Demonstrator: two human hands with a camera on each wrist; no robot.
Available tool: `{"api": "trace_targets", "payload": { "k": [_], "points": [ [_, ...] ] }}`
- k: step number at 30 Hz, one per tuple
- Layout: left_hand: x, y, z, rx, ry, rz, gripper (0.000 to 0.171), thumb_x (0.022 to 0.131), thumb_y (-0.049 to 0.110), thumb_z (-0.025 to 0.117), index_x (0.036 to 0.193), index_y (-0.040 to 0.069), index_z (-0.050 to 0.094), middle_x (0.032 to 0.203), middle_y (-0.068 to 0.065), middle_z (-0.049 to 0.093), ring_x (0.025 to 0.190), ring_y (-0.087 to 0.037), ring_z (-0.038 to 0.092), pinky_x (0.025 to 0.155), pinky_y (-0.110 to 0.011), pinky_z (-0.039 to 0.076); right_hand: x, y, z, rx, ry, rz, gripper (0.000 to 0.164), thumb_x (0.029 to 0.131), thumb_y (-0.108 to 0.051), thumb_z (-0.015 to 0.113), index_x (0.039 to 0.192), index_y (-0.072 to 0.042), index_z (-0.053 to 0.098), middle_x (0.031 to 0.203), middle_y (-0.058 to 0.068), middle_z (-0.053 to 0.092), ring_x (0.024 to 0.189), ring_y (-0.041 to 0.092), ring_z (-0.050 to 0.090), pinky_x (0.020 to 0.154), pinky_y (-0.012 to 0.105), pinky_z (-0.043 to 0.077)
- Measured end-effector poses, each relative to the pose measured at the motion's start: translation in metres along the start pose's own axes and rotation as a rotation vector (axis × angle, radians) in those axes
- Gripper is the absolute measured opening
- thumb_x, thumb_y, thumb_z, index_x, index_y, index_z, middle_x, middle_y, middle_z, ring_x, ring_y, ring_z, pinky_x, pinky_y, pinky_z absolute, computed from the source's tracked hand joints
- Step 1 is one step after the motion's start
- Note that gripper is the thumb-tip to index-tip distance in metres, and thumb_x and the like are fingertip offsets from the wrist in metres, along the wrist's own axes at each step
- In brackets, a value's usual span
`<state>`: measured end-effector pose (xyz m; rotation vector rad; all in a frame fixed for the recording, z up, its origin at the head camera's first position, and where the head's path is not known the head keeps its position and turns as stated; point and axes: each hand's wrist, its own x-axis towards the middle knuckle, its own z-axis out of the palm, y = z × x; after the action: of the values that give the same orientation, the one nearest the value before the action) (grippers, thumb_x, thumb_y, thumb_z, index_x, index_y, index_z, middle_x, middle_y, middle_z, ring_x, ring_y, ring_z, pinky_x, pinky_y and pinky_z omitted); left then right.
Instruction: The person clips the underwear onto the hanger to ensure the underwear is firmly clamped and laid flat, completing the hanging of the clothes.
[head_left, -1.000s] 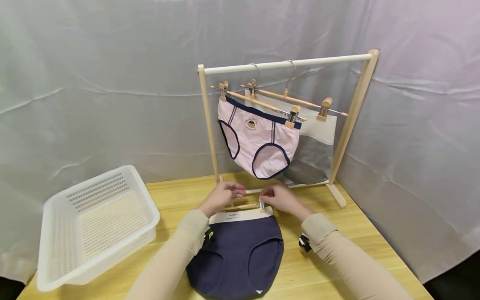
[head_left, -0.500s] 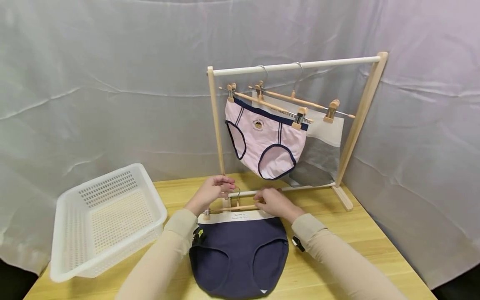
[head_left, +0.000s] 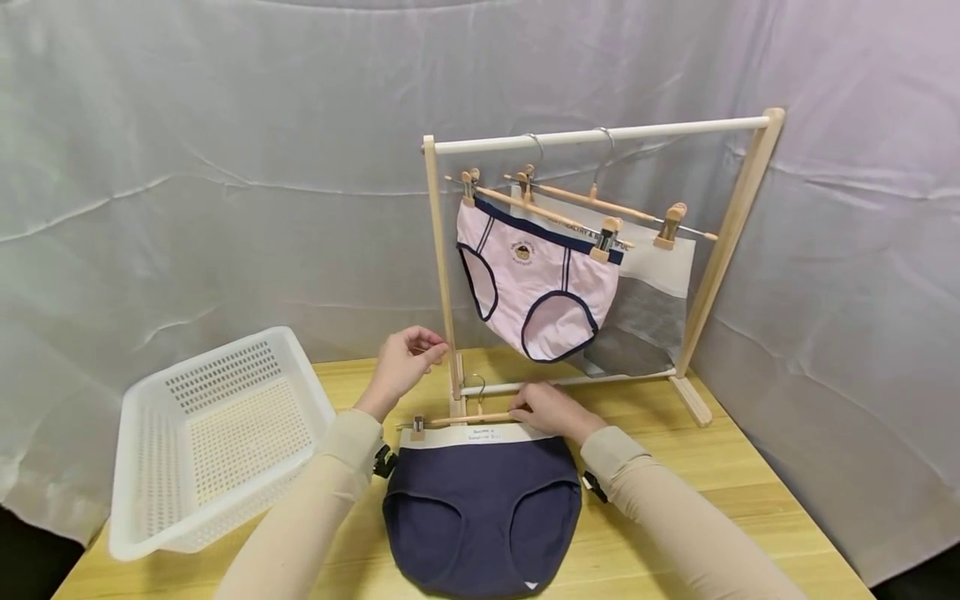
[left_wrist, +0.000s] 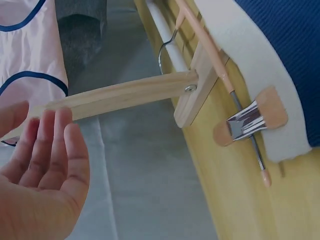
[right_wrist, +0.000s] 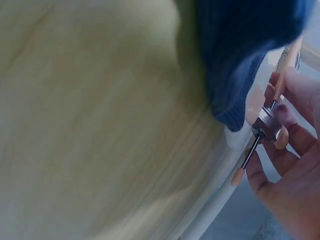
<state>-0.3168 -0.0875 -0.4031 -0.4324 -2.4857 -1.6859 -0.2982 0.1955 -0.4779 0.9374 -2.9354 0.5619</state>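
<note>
Navy underpants with a white waistband lie flat on the table, clipped to a wooden clip hanger. My right hand grips the hanger at its right end; the right wrist view shows thumb and fingers around the bar beside the metal clip. Raised off to the left, my left hand holds nothing, its fingers loosely bent near the rack's left post. The hanger's left clip bites the waistband in the left wrist view. Its wire hook points away towards the rack's low rail.
A wooden rack with a white top rail stands behind. From it hang pink underpants with navy trim and a grey-and-white pair behind them. A white plastic basket sits at left on the wooden table.
My left hand has left the hanger, moving left and up. My right hand has stayed at the hanger's right end, its fingers now around it. The head view has shifted slightly.
</note>
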Motion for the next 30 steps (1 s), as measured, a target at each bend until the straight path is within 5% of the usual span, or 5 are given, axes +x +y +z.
{"api": "trace_targets", "payload": {
  "k": [8,22,30],
  "points": [
    [0.004,0.009,-0.003,0.074,0.024,0.044,0.038,0.105,0.027,0.072,0.138,0.009,0.066,0.133,-0.015,0.073,0.124,-0.034,0.071,0.109,-0.047,0.056,-0.001,0.004,0.003,0.075,0.016,0.018,0.015,0.102,-0.013,0.073,0.091,-0.011,0.083,0.089,0.0,0.079,0.08,0.011,0.07,0.077,0.029,0.057],
    [0.013,0.03,0.002,0.089,0.037,0.075,0.045,0.11,0.026,0.064,0.152,0.011,0.057,0.142,-0.016,0.069,0.133,-0.036,0.067,0.111,-0.052,0.055,-0.011,-0.005,-0.007,0.071,0.046,0.09,0.01,0.1,-0.02,0.077,0.096,-0.015,0.085,0.096,-0.003,0.082,0.091,0.015,0.075,0.086,0.035,0.059],
    [0.021,0.041,0.008,0.109,0.085,0.074,0.048,0.11,0.023,0.062,0.155,0.008,0.054,0.145,-0.019,0.068,0.132,-0.038,0.067,0.115,-0.05,0.052,-0.023,-0.005,-0.019,0.073,0.098,0.041,0.011,0.101,-0.019,0.076,0.099,-0.013,0.085,0.097,-0.002,0.082,0.088,0.011,0.074,0.082,0.031,0.057]
  ]
}}
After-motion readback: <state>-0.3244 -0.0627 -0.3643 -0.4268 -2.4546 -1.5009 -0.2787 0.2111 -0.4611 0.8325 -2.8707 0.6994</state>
